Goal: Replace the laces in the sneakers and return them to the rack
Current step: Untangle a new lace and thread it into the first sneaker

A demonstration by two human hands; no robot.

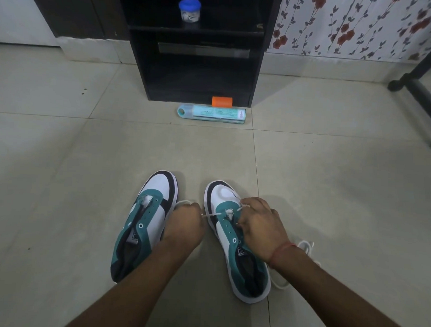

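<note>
The floor (330,191) is pale tile, smooth with a soft shine. The two sneakers (146,224) have smooth white parts and teal parts that look like soft, dull suede. The lace (214,214) is white cloth. The rack (199,47) is dark and matt, maybe painted wood. The jar (189,10) is clear plastic with a shiny blue lid. The wall (356,24) wears flowered paper.

Pale tiled floor (63,145), floral wallpaper (348,26), black metal furniture leg (422,97), dim light
</note>
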